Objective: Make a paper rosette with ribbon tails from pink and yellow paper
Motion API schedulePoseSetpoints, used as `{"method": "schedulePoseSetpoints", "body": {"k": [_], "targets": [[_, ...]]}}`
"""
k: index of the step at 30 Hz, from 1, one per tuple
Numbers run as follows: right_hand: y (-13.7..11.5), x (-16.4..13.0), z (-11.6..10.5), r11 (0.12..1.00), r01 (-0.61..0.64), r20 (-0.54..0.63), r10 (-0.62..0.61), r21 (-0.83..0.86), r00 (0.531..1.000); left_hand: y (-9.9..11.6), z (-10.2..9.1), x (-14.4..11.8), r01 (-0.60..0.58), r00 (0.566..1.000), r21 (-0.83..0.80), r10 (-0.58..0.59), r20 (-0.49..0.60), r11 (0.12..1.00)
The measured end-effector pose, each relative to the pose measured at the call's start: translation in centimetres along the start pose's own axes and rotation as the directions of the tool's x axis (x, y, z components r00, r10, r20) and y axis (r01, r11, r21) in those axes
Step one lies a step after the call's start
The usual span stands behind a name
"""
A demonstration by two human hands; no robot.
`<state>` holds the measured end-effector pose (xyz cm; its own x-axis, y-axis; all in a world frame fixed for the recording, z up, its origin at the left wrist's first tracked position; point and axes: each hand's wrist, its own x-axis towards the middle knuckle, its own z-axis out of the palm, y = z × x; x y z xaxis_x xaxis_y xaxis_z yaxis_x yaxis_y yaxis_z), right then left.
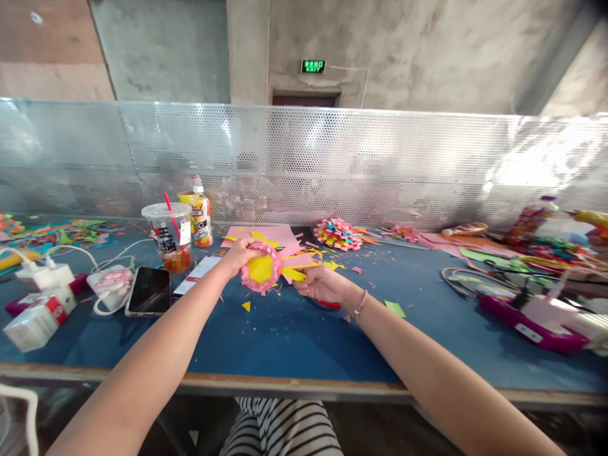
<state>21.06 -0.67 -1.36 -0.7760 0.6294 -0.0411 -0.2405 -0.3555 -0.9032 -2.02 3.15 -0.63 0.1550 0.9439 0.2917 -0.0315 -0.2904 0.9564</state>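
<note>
A round paper flower (pixel 261 270) with a folded pink rim and a yellow middle is held up over the table. My left hand (pixel 240 255) pinches it at its upper left edge. My right hand (pixel 321 284), a bracelet at its wrist, has its fingers closed on a yellow paper strip (pixel 295 274) just right of the flower; whether the strip touches the flower I cannot tell. A red curved object (pixel 329 304) shows partly beneath the right hand. Behind the hands lie pink paper sheets (pixel 273 235) and yellow scraps.
A lidded drink cup (pixel 168 237), a bottle (pixel 201 218) and a phone (pixel 149 291) stand or lie at left beside chargers. A pink paper ball (pixel 336 234) sits behind. Cables and a purple power strip (pixel 532 322) are at right, below a perforated metal screen (pixel 403 158).
</note>
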Motion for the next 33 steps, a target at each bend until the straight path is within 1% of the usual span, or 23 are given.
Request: {"method": "schedulePoseSetpoints", "body": {"k": [5,10,12,14,17,19,21,24,26,27,29,33], "targets": [[0.1,0.1,0.0,1.000,-0.004,-0.003,0.004,-0.003,1.000,0.2,0.2,-0.1,-0.018,1.000,0.009,0.018,0.009,1.000],[-0.1,0.1,-0.2,1.000,0.013,0.029,-0.013,0.024,0.999,0.0,0.2,0.0,-0.017,1.000,-0.040,0.016,-0.026,0.999],[-0.2,0.1,-0.4,0.999,0.033,-0.008,-0.033,0.001,0.999,0.0,0.2,0.1,-0.025,0.999,-0.078,0.022,-0.035,0.997],[-0.3,0.2,-0.5,0.997,0.068,-0.071,-0.069,-0.024,0.995,0.1,0.2,0.1,-0.047,0.998,-0.120,0.042,-0.046,0.992],[-0.5,0.3,-0.6,0.989,0.143,-0.167,-0.146,-0.031,0.975,0.2,0.3,0.2,-0.081,0.994,-0.196,0.065,-0.087,0.977],[-0.6,0.3,-0.5,0.975,0.214,-0.224,-0.222,-0.061,0.949,0.2,0.4,0.2,-0.111,0.989,-0.255,0.082,-0.121,0.960],[-0.6,0.5,-0.3,0.950,0.284,-0.255,-0.310,-0.132,0.916,0.0,0.8,0.3,-0.151,0.982,-0.304,0.107,-0.156,0.941],[-0.2,0.9,0.2,0.896,0.366,-0.228,-0.423,-0.253,0.877,-0.3,1.7,0.1,-0.170,0.975,-0.356,0.105,-0.196,0.919],[0.1,1.2,0.6,0.853,0.412,-0.203,-0.487,-0.319,0.850,-0.5,2.5,-0.1,-0.162,0.976,-0.390,0.090,-0.196,0.906],[0.3,1.4,0.8,0.832,0.431,-0.200,-0.515,-0.348,0.833,-0.6,3.0,-0.2,-0.163,0.978,-0.405,0.093,-0.187,0.900],[0.5,1.6,1.2,0.798,0.451,-0.232,-0.564,-0.400,0.793,-0.5,3.8,-0.6,-0.137,0.987,-0.432,0.085,-0.137,0.891],[0.8,1.7,1.6,0.757,0.445,-0.358,-0.631,-0.479,0.688,0.1,4.7,-1.5,-0.010,1.000,-0.460,0.016,0.008,0.888]]}}
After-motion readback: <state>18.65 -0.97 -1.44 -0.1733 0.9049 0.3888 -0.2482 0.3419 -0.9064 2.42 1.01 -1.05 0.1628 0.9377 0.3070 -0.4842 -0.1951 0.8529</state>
